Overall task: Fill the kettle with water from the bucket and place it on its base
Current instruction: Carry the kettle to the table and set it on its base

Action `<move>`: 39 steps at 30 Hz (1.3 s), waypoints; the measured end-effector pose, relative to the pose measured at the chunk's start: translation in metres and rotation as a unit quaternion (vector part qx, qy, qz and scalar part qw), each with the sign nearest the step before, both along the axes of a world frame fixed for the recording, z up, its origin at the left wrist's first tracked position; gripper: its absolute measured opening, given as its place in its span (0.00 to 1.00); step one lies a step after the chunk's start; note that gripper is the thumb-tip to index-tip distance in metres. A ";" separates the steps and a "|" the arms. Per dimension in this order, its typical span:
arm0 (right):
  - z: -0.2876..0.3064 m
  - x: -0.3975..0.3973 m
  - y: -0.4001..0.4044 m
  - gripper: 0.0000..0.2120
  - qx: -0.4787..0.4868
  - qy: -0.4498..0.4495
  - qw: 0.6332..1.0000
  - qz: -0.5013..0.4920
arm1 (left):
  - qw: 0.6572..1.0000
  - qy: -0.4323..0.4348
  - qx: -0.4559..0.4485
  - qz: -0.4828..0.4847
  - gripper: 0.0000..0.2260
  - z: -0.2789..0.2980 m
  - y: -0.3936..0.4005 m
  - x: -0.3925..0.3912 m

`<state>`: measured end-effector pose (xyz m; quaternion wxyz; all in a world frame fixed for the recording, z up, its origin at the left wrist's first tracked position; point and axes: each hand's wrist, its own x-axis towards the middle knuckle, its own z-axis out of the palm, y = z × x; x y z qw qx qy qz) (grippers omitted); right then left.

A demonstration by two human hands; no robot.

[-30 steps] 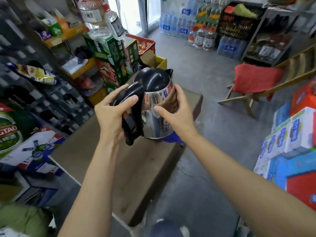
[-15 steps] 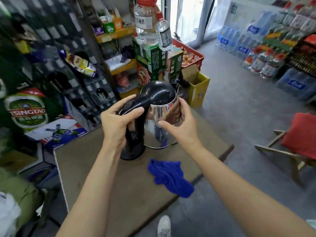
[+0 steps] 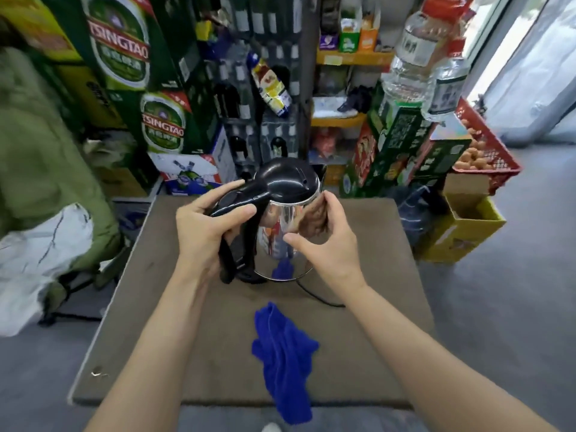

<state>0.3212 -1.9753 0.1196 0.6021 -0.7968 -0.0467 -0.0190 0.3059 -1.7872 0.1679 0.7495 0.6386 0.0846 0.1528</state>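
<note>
Nearest the camera, both bare forearms reached forward from the bottom corners over a brown table (image 3: 358, 353). Between them a blue cloth (image 3: 285, 360) lay crumpled on the tabletop, its lower end hanging over the near edge.

Further in, the left hand (image 3: 204, 235) was curled round the black handle (image 3: 237, 204) of the kettle (image 3: 286, 213), thumb lying along the top of the handle and the other fingers wrapped underneath. The right hand (image 3: 328, 244) cupped the shiny steel side of the kettle, thumb pointing left across the metal and the fingers bent round the far side near the rim; its reflection showed in the steel. The kettle stood upright at the middle of the table with its black lid (image 3: 285, 182) closed. Whether it was seated on its base could not be told, since the hands and body hid the underside. A black cord (image 3: 318, 296) ran out from beneath it towards the right arm.

Beyond the table stood green beer cartons (image 3: 162, 123), a dark rack of bottles, yellow shelves (image 3: 352, 59), large clear water bottles (image 3: 411, 57) on stacked green boxes, a red crate (image 3: 489, 154) of brownish round items and a yellow cardboard box (image 3: 461, 226). At the left was an olive-green garment (image 3: 40, 151).
</note>
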 end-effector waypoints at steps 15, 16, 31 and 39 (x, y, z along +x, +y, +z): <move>-0.083 0.053 0.049 0.48 0.010 0.008 0.998 0.062 | 0.998 -0.010 0.028 0.063 0.22 -0.094 0.047 0.030; -0.085 0.055 0.050 0.48 0.012 0.003 0.998 0.063 | 0.997 -0.016 0.031 0.063 0.22 -0.095 0.049 0.031; -0.067 0.073 0.045 0.37 0.137 0.066 0.986 0.064 | 0.998 0.027 0.052 0.004 0.22 -0.101 0.086 0.033; -0.047 0.097 0.074 0.15 0.213 0.126 0.968 0.041 | 0.985 0.089 0.146 -0.016 0.19 -0.092 0.097 0.017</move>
